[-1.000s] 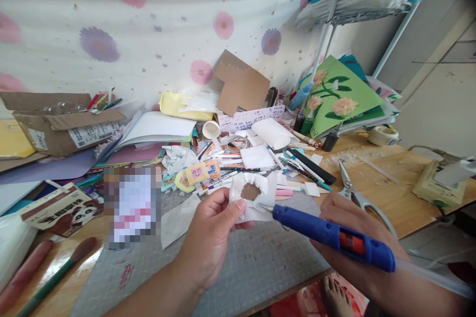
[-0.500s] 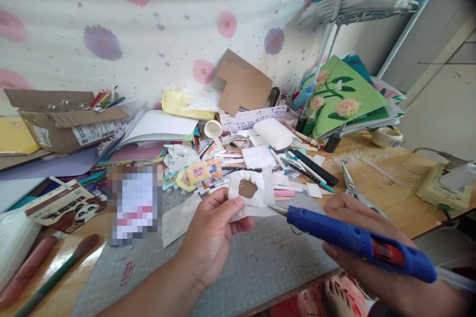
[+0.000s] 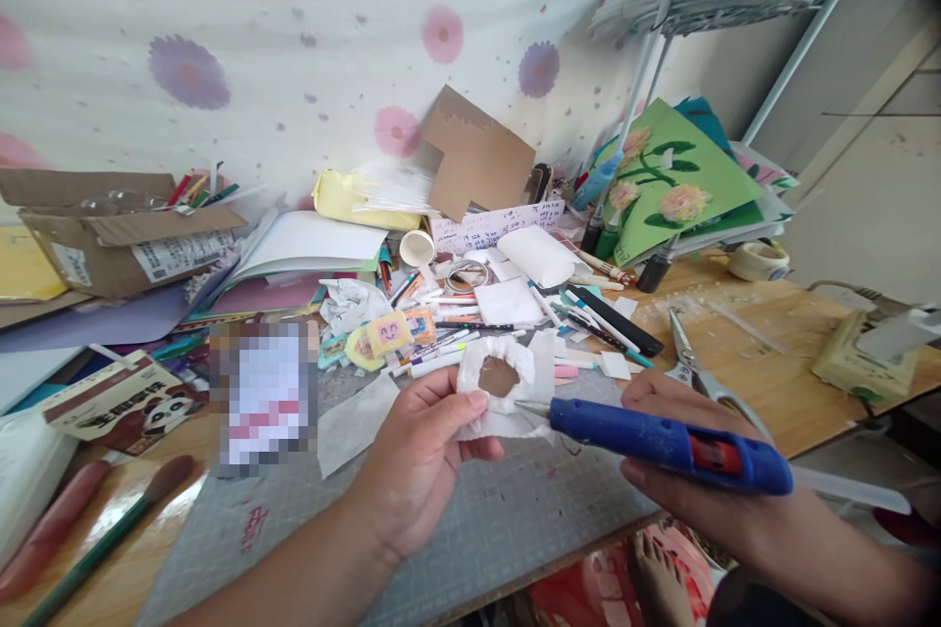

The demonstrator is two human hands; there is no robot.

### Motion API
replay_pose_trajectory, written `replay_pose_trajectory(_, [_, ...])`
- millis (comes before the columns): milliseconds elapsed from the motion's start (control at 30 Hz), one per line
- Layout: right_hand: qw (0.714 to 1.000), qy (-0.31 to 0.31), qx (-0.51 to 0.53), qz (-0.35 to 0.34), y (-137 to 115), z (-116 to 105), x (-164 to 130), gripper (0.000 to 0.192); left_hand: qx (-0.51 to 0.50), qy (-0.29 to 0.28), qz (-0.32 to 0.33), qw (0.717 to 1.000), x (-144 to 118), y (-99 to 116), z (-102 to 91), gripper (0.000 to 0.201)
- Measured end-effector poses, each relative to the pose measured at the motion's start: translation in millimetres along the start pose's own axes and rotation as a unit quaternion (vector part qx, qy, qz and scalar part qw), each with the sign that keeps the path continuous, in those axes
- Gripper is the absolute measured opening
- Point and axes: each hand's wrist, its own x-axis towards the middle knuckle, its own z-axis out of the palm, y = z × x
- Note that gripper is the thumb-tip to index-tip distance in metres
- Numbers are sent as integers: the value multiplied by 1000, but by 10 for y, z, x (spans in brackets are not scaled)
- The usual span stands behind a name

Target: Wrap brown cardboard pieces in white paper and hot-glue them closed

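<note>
Near the front edge of the counter (image 3: 779,382), over a grey cutting mat (image 3: 507,519), the person's left hand (image 3: 419,456) pinches a small white paper ring (image 3: 500,387) between thumb and fingers, holding it up just above the mat. The ring is crumpled and ruffled around its rim, with a brown round patch showing in its middle. From the right, the right hand (image 3: 683,470) is closed around a blue glue gun (image 3: 662,441), whose metal tip points left and sits at the ring's lower right edge; whether it actually touches the paper is hard to tell. A clear glue stick juts out of the gun's back end toward the right.

Just beyond the right hand lies a pair of scissors (image 3: 691,362) on the bare wood. Farther back, a heap of pens, markers and paper scraps (image 3: 515,309) fills the middle of the counter. To the far left sits an open cardboard box (image 3: 118,235), and at the near left a long paintbrush (image 3: 110,534) lies on the counter. On the far right a green card with paper flowers (image 3: 676,176) leans up, and a roll of tape (image 3: 757,260) rests beside it.
</note>
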Motion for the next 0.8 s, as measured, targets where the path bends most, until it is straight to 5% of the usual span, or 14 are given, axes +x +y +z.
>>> replay_pose_trajectory(400, [993, 53, 65, 84, 61, -63, -60, 7, 4, 13, -2, 1000, 12, -1, -7, 4])
replay_pose_trajectory(533, [981, 68, 134, 125, 158, -69, -109, 17, -5, 22, -2, 1000, 22, -11, -18, 5])
replay_pose_trajectory(800, [998, 55, 4, 22, 79, -109, -40, 5, 28, 35, 1, 999, 33, -27, -12, 4])
